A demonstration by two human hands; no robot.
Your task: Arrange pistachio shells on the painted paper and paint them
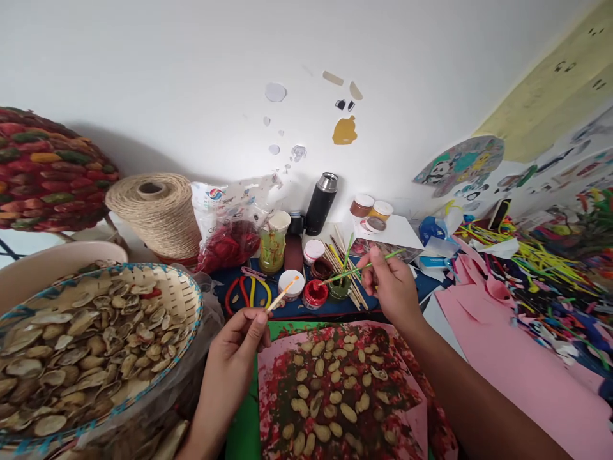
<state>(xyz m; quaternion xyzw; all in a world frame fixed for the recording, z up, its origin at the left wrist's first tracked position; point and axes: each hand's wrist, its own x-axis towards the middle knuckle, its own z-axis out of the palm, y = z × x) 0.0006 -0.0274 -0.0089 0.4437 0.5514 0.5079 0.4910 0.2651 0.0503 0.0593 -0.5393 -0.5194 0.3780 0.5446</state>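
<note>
My left hand (pixel 238 348) pinches a short pale paintbrush (pixel 283 296) with an orange tip, which points up in front of a white-lidded jar (pixel 291 285). In the fingers of my right hand (pixel 390 284) is a green-handled paintbrush (pixel 366 268). Its tip reaches the open jar of red paint (pixel 315 294); whether it touches the paint I cannot tell. Below both hands lies a pink sheet (pixel 416 418), smeared with red and dark paint. Several whole peanuts (pixel 348 413) are scattered over it.
At left a woven basket (pixel 184 291) holds peanut shells. Behind it stand a twine spool (pixel 156 214) and a bag of red material (pixel 227 246). A black flask (pixel 322 204), a cup of murky liquid (pixel 272 252) and loose sticks (pixel 357 294) sit near the wall. Pink paper (pixel 507 358) lies right.
</note>
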